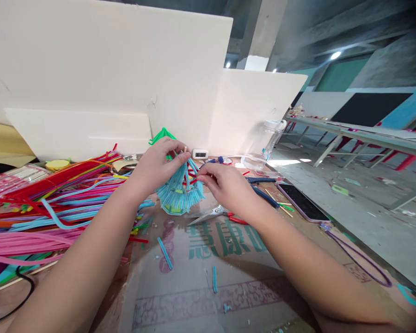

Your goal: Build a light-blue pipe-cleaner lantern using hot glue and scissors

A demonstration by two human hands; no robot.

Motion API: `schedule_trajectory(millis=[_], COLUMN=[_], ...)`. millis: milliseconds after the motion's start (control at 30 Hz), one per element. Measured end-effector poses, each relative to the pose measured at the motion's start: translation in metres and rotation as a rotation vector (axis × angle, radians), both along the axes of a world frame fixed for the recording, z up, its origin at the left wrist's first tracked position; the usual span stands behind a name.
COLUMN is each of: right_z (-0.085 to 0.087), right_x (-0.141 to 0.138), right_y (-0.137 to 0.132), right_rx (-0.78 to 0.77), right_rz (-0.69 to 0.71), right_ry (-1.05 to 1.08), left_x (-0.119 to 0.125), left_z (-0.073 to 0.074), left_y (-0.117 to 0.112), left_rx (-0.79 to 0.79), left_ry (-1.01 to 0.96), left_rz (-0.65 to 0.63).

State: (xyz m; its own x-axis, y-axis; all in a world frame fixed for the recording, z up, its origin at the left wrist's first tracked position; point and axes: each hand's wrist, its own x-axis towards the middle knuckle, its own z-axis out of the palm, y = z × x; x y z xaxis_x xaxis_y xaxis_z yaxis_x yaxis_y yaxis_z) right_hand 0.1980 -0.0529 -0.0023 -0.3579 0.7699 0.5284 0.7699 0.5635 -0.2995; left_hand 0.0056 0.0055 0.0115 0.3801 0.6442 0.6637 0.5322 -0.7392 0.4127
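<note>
Above the cardboard, my left hand (161, 162) pinches the top of a light-blue craft piece (178, 196) made of pipe cleaners, with a thin stick tip showing between thumb and finger. The piece flares out below into a fringed, skirt-like ring. On its right side, the thumb and fingers of my right hand (225, 185) are pinched together at a light-blue pipe cleaner; the exact grip is partly hidden. Scissors (211, 213) with red handles lie open under my right hand. Two short cut pieces of blue pipe cleaner, one a leftward strip (165, 253), rest on the cardboard nearer me.
Bundles of coloured pipe cleaners (69, 208) cover the left side. Behind stand white boards (107, 69), a green pipe-cleaner shape (162, 134) and a small digital clock (200, 153). To the right are a clear jug (265, 145), blue-handled pliers (265, 196) and a phone (302, 202).
</note>
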Motion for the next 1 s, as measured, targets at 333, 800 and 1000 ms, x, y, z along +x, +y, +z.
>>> schedule_trajectory(millis=[333, 800, 1000], right_z=[-0.009, -0.016, -0.010], right_x=[0.003, -0.006, -0.003], right_y=[0.006, 0.007, 0.006], right_rx=[0.087, 0.094, 0.002], right_rz=[0.083, 0.170, 0.231], right_ry=[-0.063, 0.045, 0.162], left_x=[-0.001, 0.000, -0.002], left_z=[0.003, 0.004, 0.003], left_y=[-0.004, -0.005, -0.003], left_rx=[-0.024, -0.015, -0.021], left_ry=[0.037, 0.049, 0.033], left_rz=[-0.010, -0.065, -0.073])
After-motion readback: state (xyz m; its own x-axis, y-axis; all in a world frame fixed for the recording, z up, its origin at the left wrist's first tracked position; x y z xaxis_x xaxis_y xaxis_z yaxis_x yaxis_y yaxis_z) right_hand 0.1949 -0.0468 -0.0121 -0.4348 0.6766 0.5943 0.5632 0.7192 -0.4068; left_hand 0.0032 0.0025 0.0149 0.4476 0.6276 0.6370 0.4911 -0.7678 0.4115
